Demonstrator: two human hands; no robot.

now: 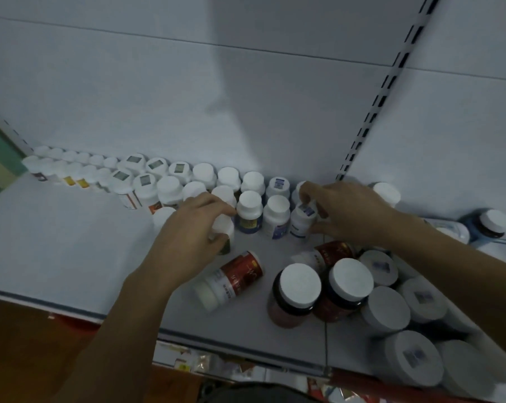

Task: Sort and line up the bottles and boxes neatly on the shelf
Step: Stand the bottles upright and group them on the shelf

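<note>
Two rows of white-capped bottles [170,187] line the back of the grey shelf [71,242]. My left hand [188,237] grips a small white-capped bottle [224,228] at the front of the rows. My right hand [350,210] holds a white bottle with a blue label [302,218] at the right end of the front row. A red-labelled bottle [234,279] lies on its side near the shelf's front. Another red-labelled bottle [324,254] lies on its side under my right forearm.
Large dark jars with white lids [301,283] stand clustered at the front right, with more grey-lidded jars [385,309] beyond them. A blue bottle [490,225] sits far right. A slotted upright [371,112] runs up the back wall. Packaged goods [188,362] show below the shelf edge.
</note>
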